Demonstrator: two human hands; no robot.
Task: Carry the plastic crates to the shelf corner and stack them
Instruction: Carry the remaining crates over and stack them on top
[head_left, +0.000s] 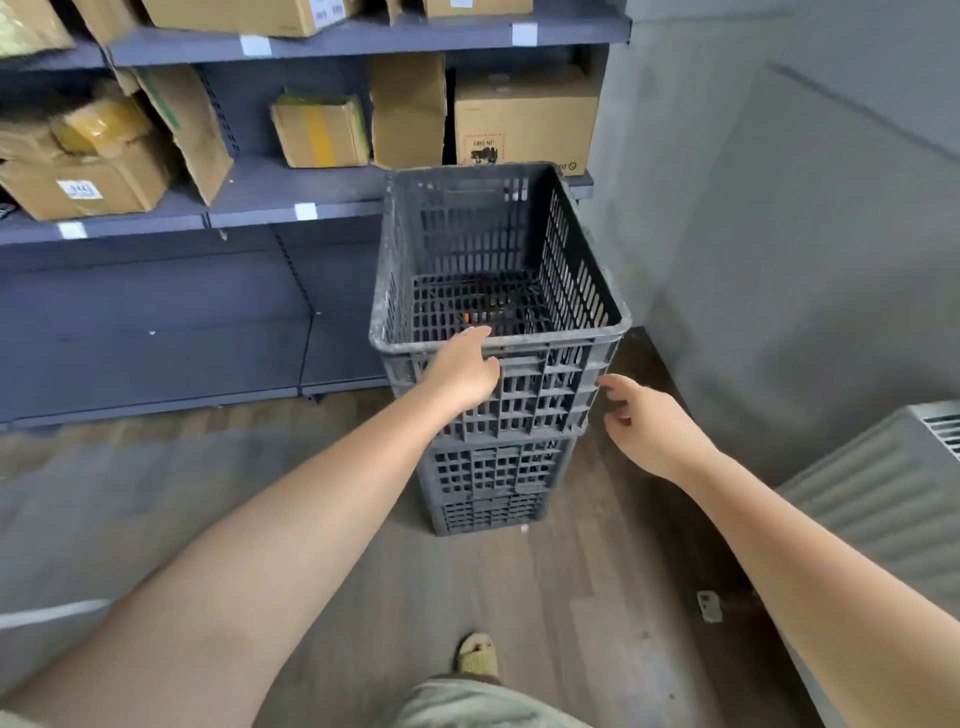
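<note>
A stack of dark grey slotted plastic crates stands on the floor in the corner between the shelf and the wall. The top crate (566, 291) is open and nearly empty, with a small orange bit showing through its floor. Two lower crates (493, 478) sit under it. My left hand (465, 371) lies on the near rim and front wall of the top crate, thumb on the rim, fingers at the handle slot. My right hand (649, 426) hovers just off the crate's near right corner, fingers loosely curled, holding nothing.
A blue-grey metal shelf (291, 208) with several cardboard boxes (524, 119) runs behind and left of the stack. A grey wall (779, 234) closes the right side. A grey ribbed unit (883, 493) stands at the right. My foot (475, 654) is on the wooden floor.
</note>
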